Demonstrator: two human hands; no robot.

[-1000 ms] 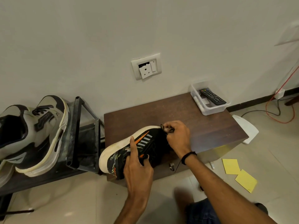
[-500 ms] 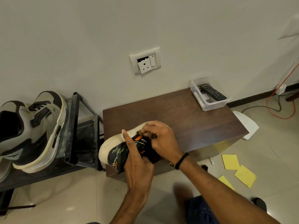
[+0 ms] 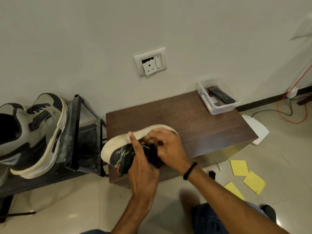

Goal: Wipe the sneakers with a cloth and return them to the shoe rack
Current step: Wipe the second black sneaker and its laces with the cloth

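I log the black sneaker (image 3: 120, 153) on its side at the front-left corner of the wooden table (image 3: 194, 122). Left hand (image 3: 143, 173) grips its upper; right hand (image 3: 170, 149) pinches dark material (image 3: 159, 142) at the collar. Wiping appears underway; next, transfer to the shoe rack (image 3: 72, 132) left of the table.

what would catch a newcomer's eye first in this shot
The black sneaker with a white sole lies on its side at the front left corner of the dark wooden table. The left hand holds it and the right hand is curled over its upper. To the left, grey and black sneakers rest on the black shoe rack. At the table's back right corner a remote lies in a clear tub.
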